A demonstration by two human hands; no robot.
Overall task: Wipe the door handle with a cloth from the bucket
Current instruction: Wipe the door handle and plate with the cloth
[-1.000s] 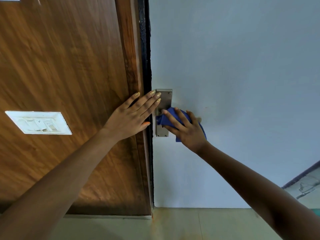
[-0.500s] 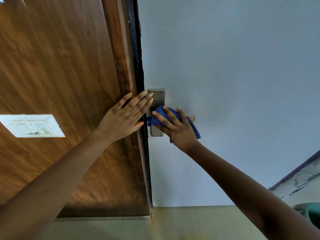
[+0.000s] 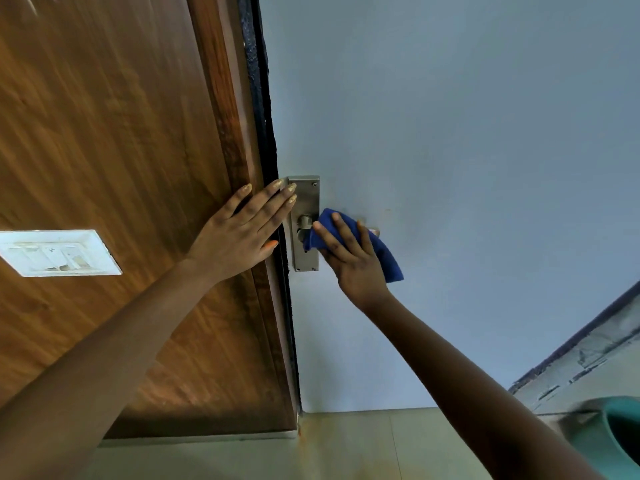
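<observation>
Head view: mid-wipe, by the look of it. Right hand (image 3: pixel 353 258) closed around a blue cloth (image 3: pixel 384 254) wrapped over the door handle (image 3: pixel 372 231), only the lever's tip and its stub near the metal backplate (image 3: pixel 306 202) showing. Left hand (image 3: pixel 239 233) spread flat, fingers apart, holding nothing, braced across the wooden frame (image 3: pixel 221 98) with fingertips (image 3: pixel 290 188) reaching onto the backplate's upper corner. Grey-blue door (image 3: pixel 467 133) behind the handle. Teal bucket (image 3: pixel 620 434) at lower right, well apart from the hands, only partly in frame. Next, probably: slide the cloth along the lever toward the stub, keeping the grip snug, then pass over the plate. Contents of the bucket impossible to tell.
</observation>
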